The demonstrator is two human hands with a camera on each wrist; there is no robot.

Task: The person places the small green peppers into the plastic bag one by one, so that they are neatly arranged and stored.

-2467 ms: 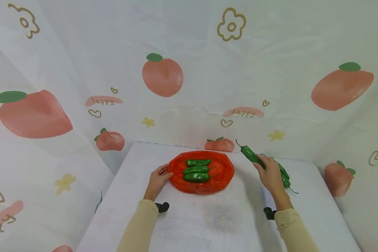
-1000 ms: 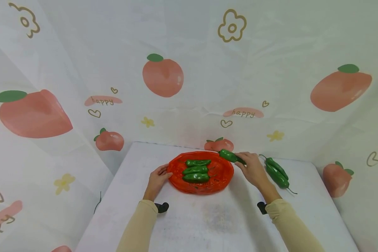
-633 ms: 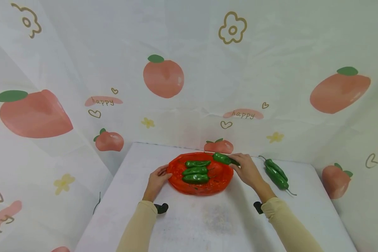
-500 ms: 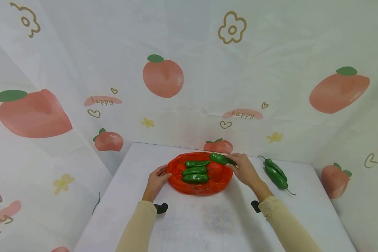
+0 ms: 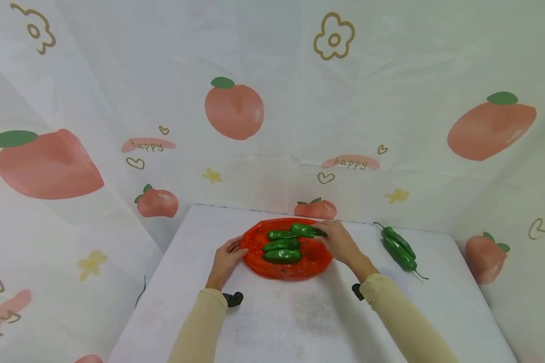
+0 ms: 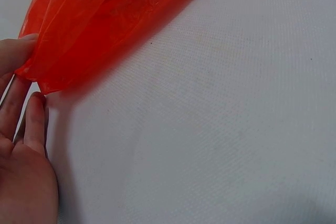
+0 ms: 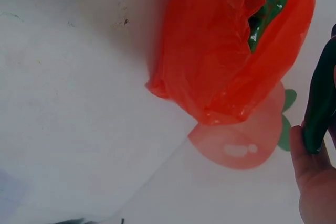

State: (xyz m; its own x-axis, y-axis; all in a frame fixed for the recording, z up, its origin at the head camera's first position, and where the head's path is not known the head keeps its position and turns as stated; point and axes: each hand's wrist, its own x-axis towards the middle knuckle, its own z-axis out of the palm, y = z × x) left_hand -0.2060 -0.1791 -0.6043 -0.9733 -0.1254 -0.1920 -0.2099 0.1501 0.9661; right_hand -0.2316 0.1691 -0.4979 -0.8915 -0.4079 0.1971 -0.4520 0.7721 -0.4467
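Note:
An opened red plastic bag (image 5: pixel 295 275) lies on the table with several green peppers (image 5: pixel 282 256) side by side in it. My left hand (image 5: pixel 224 259) pinches the bag's left edge, the thumb over the red plastic (image 6: pixel 89 40) and fingers beneath in the left wrist view. Over the bag's far right part, my right hand (image 5: pixel 339 243) holds another green pepper (image 5: pixel 303 230) by its narrow end, its stem end pointing left. Part of that held pepper (image 7: pixel 319 103) shows at the right edge of the right wrist view.
Two more green peppers (image 5: pixel 398 252) lie together at the right on the white table (image 5: pixel 272 327). A white cloth wall (image 5: pixel 277 176) printed with fruit rises behind the table's back edge. Black camera mounts (image 5: pixel 233 299) stick out at the wrists.
My right hand has carried the pepper leftward from the pair at the right to over the bag. The left hand has stayed at the bag's left edge.

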